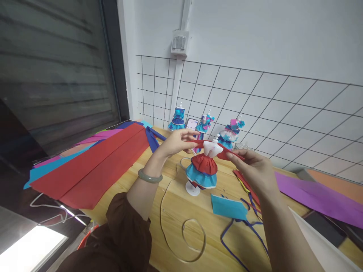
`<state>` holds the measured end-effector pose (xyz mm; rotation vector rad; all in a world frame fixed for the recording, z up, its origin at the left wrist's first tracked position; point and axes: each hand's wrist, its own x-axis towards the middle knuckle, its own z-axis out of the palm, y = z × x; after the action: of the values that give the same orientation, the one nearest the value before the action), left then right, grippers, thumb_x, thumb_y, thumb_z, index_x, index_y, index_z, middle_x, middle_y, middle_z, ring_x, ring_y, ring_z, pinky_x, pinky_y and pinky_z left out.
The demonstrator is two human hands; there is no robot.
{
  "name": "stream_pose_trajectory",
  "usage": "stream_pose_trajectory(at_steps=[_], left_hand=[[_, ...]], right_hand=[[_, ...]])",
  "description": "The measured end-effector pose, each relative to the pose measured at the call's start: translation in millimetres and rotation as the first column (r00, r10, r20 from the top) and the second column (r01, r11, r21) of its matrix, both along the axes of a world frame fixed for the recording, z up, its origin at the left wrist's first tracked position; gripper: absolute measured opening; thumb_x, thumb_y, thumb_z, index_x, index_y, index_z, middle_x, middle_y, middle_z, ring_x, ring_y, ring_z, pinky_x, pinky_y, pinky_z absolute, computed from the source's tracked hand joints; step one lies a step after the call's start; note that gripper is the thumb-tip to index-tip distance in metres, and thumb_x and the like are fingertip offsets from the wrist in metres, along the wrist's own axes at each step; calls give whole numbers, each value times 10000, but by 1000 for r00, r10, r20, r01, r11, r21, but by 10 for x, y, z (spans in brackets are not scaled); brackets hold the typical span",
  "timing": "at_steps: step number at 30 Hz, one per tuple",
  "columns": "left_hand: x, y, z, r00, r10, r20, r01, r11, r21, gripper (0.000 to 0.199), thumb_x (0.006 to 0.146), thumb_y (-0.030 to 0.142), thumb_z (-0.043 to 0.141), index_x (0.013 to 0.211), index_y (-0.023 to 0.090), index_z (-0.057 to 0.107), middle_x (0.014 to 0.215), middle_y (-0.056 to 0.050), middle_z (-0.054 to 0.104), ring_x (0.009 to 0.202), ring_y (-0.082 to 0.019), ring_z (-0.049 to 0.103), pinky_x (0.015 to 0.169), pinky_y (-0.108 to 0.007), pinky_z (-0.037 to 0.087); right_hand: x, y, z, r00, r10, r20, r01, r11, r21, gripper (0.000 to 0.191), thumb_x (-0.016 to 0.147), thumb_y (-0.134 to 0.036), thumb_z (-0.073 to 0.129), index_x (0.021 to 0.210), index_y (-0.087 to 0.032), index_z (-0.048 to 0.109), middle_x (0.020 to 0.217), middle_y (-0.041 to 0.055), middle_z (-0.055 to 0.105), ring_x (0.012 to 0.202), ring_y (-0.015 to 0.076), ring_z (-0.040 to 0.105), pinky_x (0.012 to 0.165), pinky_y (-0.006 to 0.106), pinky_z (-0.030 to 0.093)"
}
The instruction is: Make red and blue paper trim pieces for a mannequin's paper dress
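A small white dress form (212, 149) stands on a round base on the wooden table, wearing a skirt (203, 166) with a red upper tier and a light blue lower one. Behind the form's white bodice runs a red strip (224, 152). My left hand (178, 143) pinches the strip's left end between thumb and fingers, just left of the form. On the right, my right hand (253, 164) has the other end between thumb and index finger. The strip is stretched between both hands.
Red sheets (99, 166) lie over coloured ones at the left. Three dressed forms and a phone (192, 124) stand behind. A blue piece (229, 207), yellow-handled scissors (242, 184), blue strips and a looped cord (204, 241) lie nearby. Purple material (317, 196) is at right.
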<state>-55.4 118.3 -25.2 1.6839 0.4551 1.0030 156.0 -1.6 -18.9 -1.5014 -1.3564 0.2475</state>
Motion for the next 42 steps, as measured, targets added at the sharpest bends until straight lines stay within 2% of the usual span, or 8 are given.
stream_pose_trajectory(at_steps=[6,11,18,25,31,36,39,42], left_hand=[[28,-18,14,988,100,-121,-85,989,125,263,720,275,672,943,136,688,843,-74,665,742,-143,603,506,-193,455],[62,-39,3,995,53,-84,-44,994,101,227,704,309,682,845,131,674,806,-60,641,716,-135,591,502,-201,465],[123,-41,-26,998,62,-23,-60,995,80,202,732,299,657,861,144,650,896,-77,637,724,-143,601,478,-215,495],[151,-67,-9,996,84,-41,-78,990,115,247,773,294,615,972,157,667,974,-91,649,758,-153,607,481,-210,501],[158,-33,-35,997,67,-24,-64,994,94,248,760,325,644,928,147,683,930,-83,650,782,-156,616,569,-233,534],[135,-54,-3,999,18,-40,-14,997,82,297,737,385,664,917,149,684,911,-87,654,793,-170,625,580,-252,543],[142,-86,19,999,29,-40,-26,997,73,305,706,389,693,898,153,685,902,-84,661,765,-162,631,580,-247,537],[163,-101,15,996,77,-48,-72,994,83,324,676,372,722,908,149,683,874,-77,663,729,-153,635,594,-250,529]], right_hand=[[-34,-44,2,999,50,9,-50,997,-56,348,725,-470,659,965,-220,695,758,37,691,645,163,608,528,254,456],[2,-14,-35,998,17,53,-14,998,-54,368,715,-496,649,949,-221,715,801,46,692,644,169,588,509,271,427],[39,24,-103,1000,-8,9,9,996,-90,388,713,-494,641,964,-204,702,773,51,682,637,174,579,511,278,427],[31,-11,-127,981,80,179,-88,995,37,399,820,-353,527,1202,-238,524,791,12,618,579,128,524,525,262,439],[-6,10,-144,951,50,304,-92,988,125,173,843,-278,453,924,-218,594,917,39,632,772,171,579,624,282,448],[-30,-1,-123,949,75,306,-114,987,109,212,851,-273,422,838,-212,625,775,20,612,641,149,549,568,278,417],[-69,-11,-101,942,97,322,-153,976,152,199,850,-320,469,797,-208,624,732,20,613,612,147,536,545,274,403],[-112,-3,-99,925,28,378,-128,962,241,189,830,-364,542,738,-212,608,689,19,615,622,155,542,549,276,398]])
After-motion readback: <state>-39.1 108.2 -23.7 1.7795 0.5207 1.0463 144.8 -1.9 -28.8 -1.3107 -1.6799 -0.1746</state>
